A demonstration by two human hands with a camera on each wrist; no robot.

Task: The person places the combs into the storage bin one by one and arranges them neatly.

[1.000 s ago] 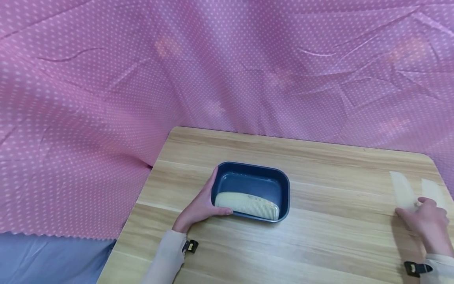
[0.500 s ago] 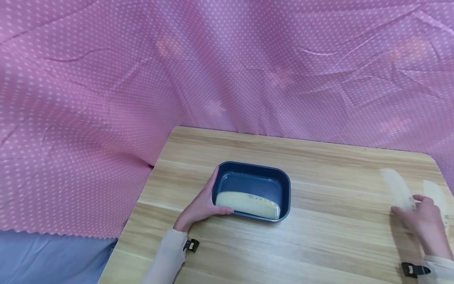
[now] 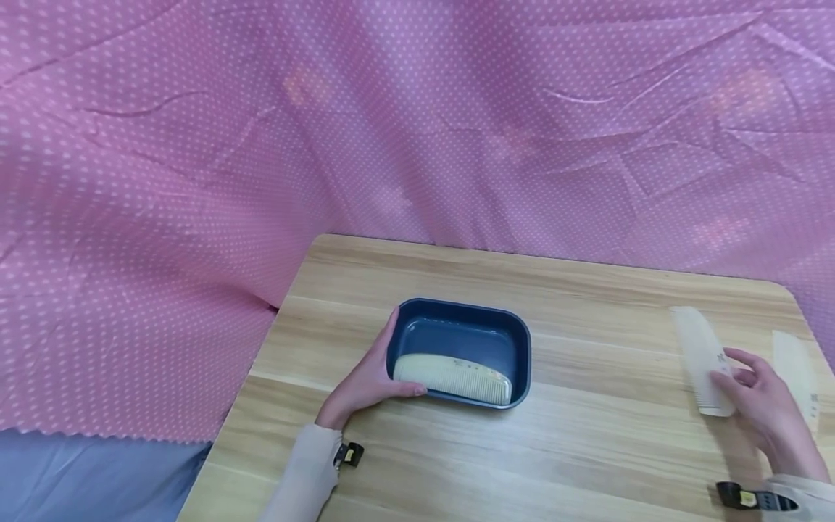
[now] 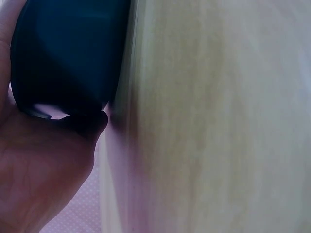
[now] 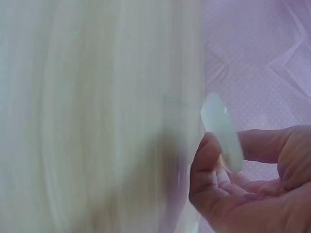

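Observation:
A dark blue rectangular tray [image 3: 466, 308] stands on the wooden table, with a pale cream comb [image 3: 453, 377] lying inside along its near wall. My left hand [image 3: 365, 377] grips the tray's left end, thumb along the near rim and fingers at the left side. In the left wrist view the hand [image 4: 43, 160] wraps the tray's corner [image 4: 68, 53]. At the right, my right hand [image 3: 759, 395] pinches a second pale comb [image 3: 701, 359] between thumb and fingers. The right wrist view shows this comb [image 5: 222, 131] nearly edge-on, raised off the table.
A third pale comb [image 3: 796, 373] lies on the table [image 3: 587, 449] near its right edge, partly behind my right hand. Pink dotted cloth [image 3: 417, 130] hangs behind the table and down its left side. Blue-grey fabric [image 3: 98, 471] shows at the lower left.
My right hand has lifted its comb and carried it left, away from the comb at the right edge. The left hand and the tray have stayed in place.

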